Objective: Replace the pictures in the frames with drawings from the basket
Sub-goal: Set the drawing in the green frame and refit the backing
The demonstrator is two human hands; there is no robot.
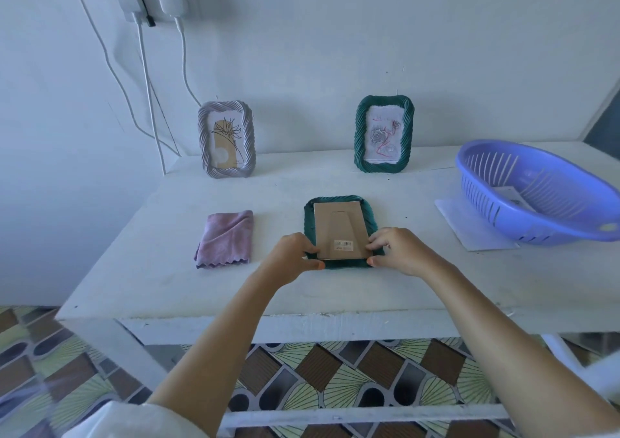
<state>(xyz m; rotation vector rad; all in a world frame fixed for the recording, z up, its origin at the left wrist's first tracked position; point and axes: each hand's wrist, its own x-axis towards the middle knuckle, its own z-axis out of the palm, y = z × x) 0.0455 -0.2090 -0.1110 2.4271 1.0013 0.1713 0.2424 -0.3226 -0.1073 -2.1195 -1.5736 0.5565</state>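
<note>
A green picture frame [309,217] lies face down on the white table [161,280], its brown cardboard back [339,229] with a barcode label facing up. My left hand [293,258] grips the frame's near left corner. My right hand [401,253] grips its near right corner, fingertips on the cardboard back. A second green frame [384,134] with a rose drawing stands upright against the wall. A grey frame [226,139] with a flower picture stands further left. The purple basket [536,192] at the right holds a sheet of paper [513,196].
A folded pink cloth [226,239] lies left of the face-down frame. A white sheet [469,226] sticks out from under the basket. White cables [147,85] hang from a wall socket at the upper left. Patterned floor shows below the table's front edge.
</note>
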